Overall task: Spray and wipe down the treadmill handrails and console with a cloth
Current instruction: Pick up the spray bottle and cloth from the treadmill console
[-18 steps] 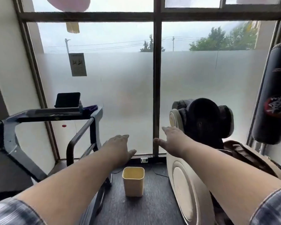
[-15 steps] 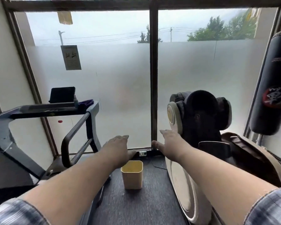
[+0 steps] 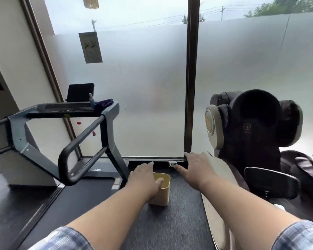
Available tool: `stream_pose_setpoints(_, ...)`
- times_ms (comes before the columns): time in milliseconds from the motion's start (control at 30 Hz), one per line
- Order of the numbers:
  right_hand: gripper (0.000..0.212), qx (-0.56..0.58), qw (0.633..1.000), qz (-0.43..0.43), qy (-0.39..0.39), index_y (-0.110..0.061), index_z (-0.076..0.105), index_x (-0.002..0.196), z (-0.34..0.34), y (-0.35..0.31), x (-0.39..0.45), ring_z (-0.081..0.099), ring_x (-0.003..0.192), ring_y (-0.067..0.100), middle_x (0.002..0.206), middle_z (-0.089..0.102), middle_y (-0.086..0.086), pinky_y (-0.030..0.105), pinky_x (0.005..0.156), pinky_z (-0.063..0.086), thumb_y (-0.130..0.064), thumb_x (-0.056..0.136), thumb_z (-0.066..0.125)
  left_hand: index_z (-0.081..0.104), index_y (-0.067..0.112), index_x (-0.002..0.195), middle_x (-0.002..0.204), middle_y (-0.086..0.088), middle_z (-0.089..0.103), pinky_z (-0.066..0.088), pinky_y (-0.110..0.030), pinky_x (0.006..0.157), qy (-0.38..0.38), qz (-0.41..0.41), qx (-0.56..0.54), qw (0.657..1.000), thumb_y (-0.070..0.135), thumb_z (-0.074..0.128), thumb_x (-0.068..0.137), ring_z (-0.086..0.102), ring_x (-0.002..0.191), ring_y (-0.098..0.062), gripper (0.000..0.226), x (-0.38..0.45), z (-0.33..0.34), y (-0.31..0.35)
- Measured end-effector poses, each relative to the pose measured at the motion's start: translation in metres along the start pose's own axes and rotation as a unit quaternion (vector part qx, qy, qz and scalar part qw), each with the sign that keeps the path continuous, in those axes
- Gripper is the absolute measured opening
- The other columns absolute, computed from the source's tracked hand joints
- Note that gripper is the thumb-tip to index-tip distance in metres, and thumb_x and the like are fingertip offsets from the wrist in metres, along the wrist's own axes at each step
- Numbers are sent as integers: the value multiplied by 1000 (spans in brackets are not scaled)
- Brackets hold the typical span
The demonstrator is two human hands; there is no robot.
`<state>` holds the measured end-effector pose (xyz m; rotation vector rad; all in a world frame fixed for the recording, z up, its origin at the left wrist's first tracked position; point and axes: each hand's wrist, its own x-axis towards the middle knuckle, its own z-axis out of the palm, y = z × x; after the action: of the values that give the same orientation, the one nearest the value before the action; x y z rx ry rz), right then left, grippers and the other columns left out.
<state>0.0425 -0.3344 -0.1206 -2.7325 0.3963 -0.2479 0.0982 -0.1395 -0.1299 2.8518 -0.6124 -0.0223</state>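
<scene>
Both hands have dropped lower in view since the earlier frame, and the treadmill now looks nearer. At ten o'clock, on the treadmill console (image 3: 69, 107), stand a small spray bottle (image 3: 91, 101) and a purple cloth (image 3: 105, 102). The cloth looks soft and light, so it is best pinched at a fold. The handrail (image 3: 79, 141) is stiff. The left hand (image 3: 143, 175) is spread flat and empty above the yellow bin (image 3: 162, 192); the right hand (image 3: 195, 168) is also flat and empty.
</scene>
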Motion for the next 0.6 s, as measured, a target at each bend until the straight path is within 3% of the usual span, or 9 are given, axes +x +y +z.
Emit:
stream_pose_setpoints(300, 80, 5, 996, -49, -76, -17, 26, 157, 42, 13, 93, 17, 151, 23, 162, 28, 4, 42, 123, 18, -64, 96, 46, 22, 22, 155, 158, -4, 31, 24, -46, 119, 15, -77, -41, 996, 57, 47, 93, 25, 147, -24, 76, 68, 41, -14)
stream_pose_setpoints(600, 82, 6, 989, -83, -119, -18, 20, 159, 107, -50, 231, 9, 154, 24, 165, 20, 5, 41, 125, 11, -66, 96, 44, 11, 25, 157, 165, -4, 14, 9, -48, 123, -17, -78, -35, 996, 55, 43, 98, 8, 152, -25, 75, 176, 41, -85)
